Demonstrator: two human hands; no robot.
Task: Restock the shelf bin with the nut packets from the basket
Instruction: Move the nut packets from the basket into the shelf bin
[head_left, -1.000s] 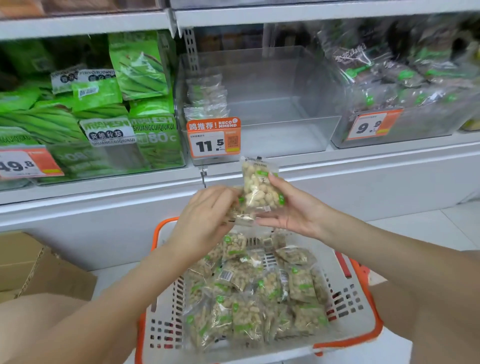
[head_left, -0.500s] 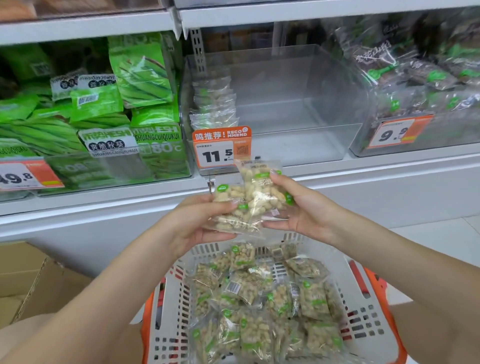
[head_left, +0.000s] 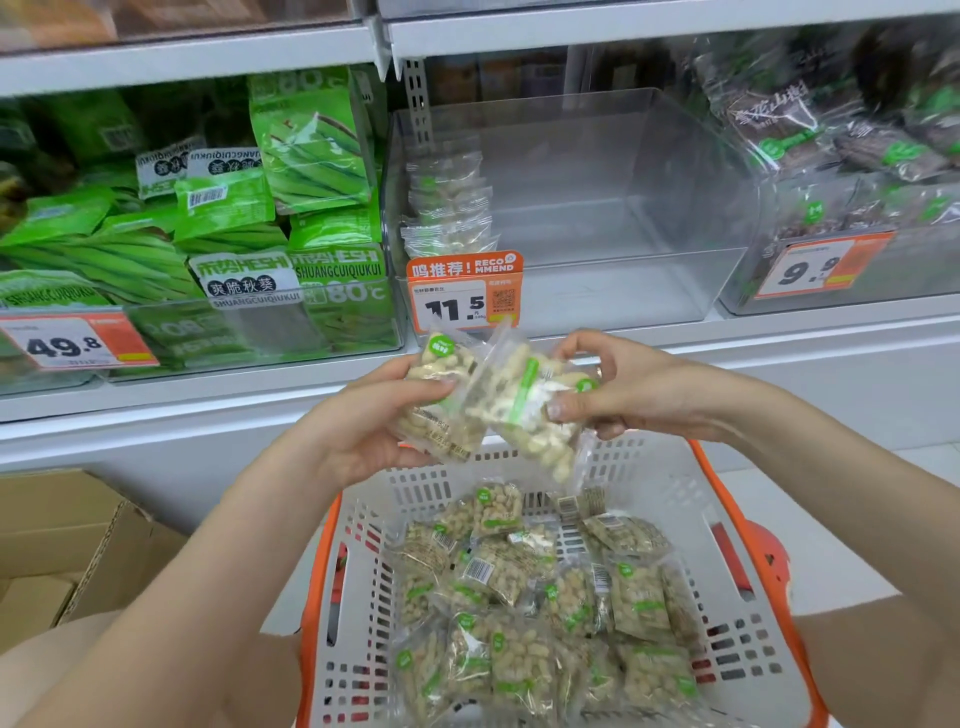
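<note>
Hands (head_left: 374, 415) over packet-filled basket (head_left: 737, 654)

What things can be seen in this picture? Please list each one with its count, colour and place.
packets in hands: two, clear with pale nuts, above basket
packets in basket: many, same kind, piled
basket: one, white with orange rim, below shelf
bin: one, clear, shelf middle, few packets stacked at its left
price tag: one, orange and white, bin front
green bags: many, left bin
dark packets: many, right bin
box: one, brown, floor left
left hand: grips one packet
right hand: grips the other
</note>
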